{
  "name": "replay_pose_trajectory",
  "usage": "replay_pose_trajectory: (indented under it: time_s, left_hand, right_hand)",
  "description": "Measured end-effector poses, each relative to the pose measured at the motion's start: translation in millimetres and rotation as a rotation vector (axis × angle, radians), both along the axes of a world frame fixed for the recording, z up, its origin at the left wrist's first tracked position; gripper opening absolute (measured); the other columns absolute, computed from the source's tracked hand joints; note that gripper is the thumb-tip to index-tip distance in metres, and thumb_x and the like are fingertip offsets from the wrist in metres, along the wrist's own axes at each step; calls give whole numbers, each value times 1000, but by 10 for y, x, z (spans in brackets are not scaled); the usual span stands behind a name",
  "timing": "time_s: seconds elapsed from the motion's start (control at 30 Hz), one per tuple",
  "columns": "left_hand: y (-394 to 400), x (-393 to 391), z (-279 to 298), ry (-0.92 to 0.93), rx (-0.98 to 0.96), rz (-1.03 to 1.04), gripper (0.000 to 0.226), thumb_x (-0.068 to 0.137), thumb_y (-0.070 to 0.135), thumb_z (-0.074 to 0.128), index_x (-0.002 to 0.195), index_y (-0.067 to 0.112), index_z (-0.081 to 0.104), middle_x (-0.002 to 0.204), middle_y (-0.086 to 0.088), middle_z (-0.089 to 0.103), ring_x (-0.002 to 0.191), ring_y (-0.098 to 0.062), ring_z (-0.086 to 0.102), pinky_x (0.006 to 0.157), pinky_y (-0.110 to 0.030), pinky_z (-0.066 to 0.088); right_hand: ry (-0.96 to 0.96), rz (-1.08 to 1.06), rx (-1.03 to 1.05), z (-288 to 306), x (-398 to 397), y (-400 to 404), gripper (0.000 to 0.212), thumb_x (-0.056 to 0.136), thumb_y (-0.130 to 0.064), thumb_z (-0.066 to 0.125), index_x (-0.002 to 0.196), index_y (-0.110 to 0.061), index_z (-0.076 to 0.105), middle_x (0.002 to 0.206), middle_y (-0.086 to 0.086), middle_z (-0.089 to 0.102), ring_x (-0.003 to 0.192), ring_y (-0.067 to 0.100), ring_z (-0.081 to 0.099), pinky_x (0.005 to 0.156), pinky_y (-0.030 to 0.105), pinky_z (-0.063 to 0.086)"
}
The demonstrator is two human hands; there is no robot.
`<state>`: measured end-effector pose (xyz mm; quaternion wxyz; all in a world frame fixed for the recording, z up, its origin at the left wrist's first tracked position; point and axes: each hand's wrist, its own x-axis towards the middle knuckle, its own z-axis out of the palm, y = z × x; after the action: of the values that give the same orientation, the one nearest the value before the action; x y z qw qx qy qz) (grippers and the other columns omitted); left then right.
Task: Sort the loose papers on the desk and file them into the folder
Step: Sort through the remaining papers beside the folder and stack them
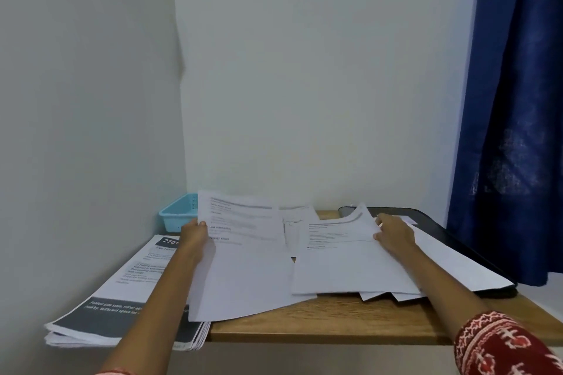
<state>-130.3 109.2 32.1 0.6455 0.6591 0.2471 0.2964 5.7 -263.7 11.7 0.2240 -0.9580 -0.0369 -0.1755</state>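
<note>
Left hand [195,236] grips sheet [243,253]; black folder [451,237] holds papers [451,262]

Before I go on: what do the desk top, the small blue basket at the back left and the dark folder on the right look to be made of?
Brown desk top: wood or wood-look laminate, matte, with visible grain lines.
Light blue basket: likely moulded plastic, with an even colour, thin rim and slotted wall.
Black folder: probably plastic or coated board, smooth with a slight sheen and a rounded corner; I cannot tell which.
</note>
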Motion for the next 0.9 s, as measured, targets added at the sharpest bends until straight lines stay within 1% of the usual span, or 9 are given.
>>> replay_pose_trajectory:
  time_s: [0.1,0.2,0.27,0.4,0.47,0.57,0.63,0.7,0.9]
  left_hand:
    - [35,-27,-133,78,57,17,31,99,3,34,122,-6,53,123,-20,56,115,-36,51,85,-33,40]
    - [74,-42,-176,64,59,-11,31,100,5,33,121,-4,53,123,-20,56,109,-33,53,84,-33,39]
    - [106,-53,-153,-2,66,-53,30,100,6,33,118,-1,56,121,-19,58,108,-31,55,86,-33,41]
    - [186,-101,-5,-143,-5,-116,29,101,13,33,115,11,58,116,-10,62,106,-27,58,94,-35,44]
    - [168,-165,103,-226,-83,-135,32,102,11,31,126,7,51,120,-8,58,110,-25,55,96,-35,43]
    - [149,-242,189,-292,-117,-158,35,102,8,30,133,1,44,129,-12,53,118,-28,51,97,-36,41]
    - [160,-280,214,-290,-101,-160,35,102,7,29,132,0,45,131,-15,52,120,-31,50,97,-37,41]
    - [177,-300,233,-292,-97,-174,34,102,8,30,131,-1,46,130,-14,53,114,-30,52,95,-37,41]
    - [302,-398,399,-299,-55,-201,33,102,13,32,128,2,50,126,-11,55,104,-25,55,95,-37,43]
  right_hand:
    - [5,-57,-336,142,-27,163,42,88,-11,59,126,-8,41,122,9,57,116,25,50,78,32,44]
    - [-61,-65,-458,354,-93,436,44,89,-16,57,129,-11,38,124,9,53,117,26,49,90,33,44]
    - [-67,60,-313,442,-127,665,49,89,-21,59,132,-10,38,127,12,53,118,29,49,92,35,43]
    - [85,433,369,506,-313,1186,57,86,-37,67,131,-7,47,124,10,55,115,26,54,94,34,43]
    - [151,515,597,517,-417,1426,55,83,-39,70,124,-9,52,111,7,61,103,20,59,89,32,49]
    - [42,547,857,536,-501,1677,29,79,-17,76,102,-8,61,73,1,61,70,13,60,66,24,53]
    - [-59,491,960,563,-528,1762,17,75,-4,77,83,-7,63,61,2,57,57,13,57,61,25,54]
    - [-62,473,1015,594,-556,1803,19,72,1,78,73,-8,62,59,4,57,53,14,57,58,24,56]
    - [106,520,1088,728,-629,1754,11,77,1,74,81,-3,65,74,4,64,59,11,60,51,15,50]
